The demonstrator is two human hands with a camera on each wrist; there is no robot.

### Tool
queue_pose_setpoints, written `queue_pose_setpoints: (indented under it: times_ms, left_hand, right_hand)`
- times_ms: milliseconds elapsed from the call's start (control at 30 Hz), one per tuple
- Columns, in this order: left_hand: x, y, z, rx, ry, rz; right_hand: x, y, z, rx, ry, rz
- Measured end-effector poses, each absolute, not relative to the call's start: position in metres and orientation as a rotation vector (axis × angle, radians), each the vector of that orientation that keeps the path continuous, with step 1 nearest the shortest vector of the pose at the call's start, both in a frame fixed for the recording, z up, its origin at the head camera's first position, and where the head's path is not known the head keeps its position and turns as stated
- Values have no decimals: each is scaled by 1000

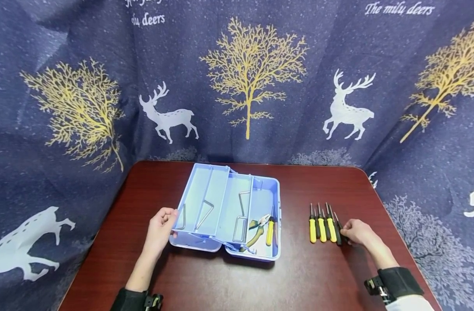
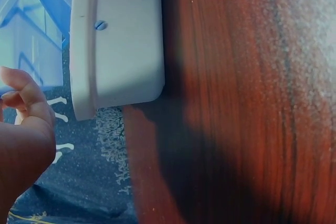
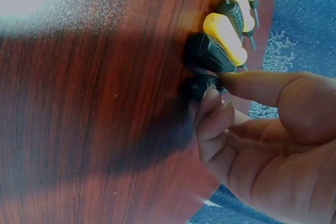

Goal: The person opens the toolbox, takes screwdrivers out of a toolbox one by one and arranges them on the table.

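An open light-blue toolbox [image 1: 266,186] with fold-out trays stands mid-table; green-handled pliers [image 1: 258,230] and a yellow-handled screwdriver [image 1: 269,233] lie in its base. My left hand [image 1: 170,222] is at the left tray's end, fingers loosely curled, fingertips by the rim. In the left wrist view those fingers [image 2: 23,95] hold nothing beside the tray's pale outer wall [image 2: 118,40]. Right of the box lies a row of several yellow and black screwdrivers [image 1: 321,229]. My right hand [image 1: 348,232] pinches the handle of the rightmost black screwdriver [image 3: 201,85] between its fingertips [image 3: 212,98].
The dark red wooden table [image 1: 205,285] has bare surface in front of the toolbox and between it and the screwdrivers. A blue cloth with deer and trees [image 1: 252,86] hangs behind and at both sides. The table's right edge is close to my right hand.
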State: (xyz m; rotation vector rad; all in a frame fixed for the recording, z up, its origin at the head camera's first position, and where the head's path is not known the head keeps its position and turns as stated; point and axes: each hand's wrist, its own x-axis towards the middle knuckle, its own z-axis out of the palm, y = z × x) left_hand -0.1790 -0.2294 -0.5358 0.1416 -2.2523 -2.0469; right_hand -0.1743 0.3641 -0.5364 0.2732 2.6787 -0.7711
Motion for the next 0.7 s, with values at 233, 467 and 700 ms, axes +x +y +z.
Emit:
queue_pose_setpoints:
  times_ms: [233, 467, 700]
  left_hand:
    - [-179, -230, -536, 144, -2261, -2044]
    - [-179, -231, -536, 137, -2251, -2046]
    - [-178, -231, -537, 136, -2259, -2040]
  right_hand:
    - [-173, 361, -536, 247, 2701, -780]
    - [-173, 357, -536, 229, 2725, -810]
    - [-171, 356, -538, 233, 2731, -806]
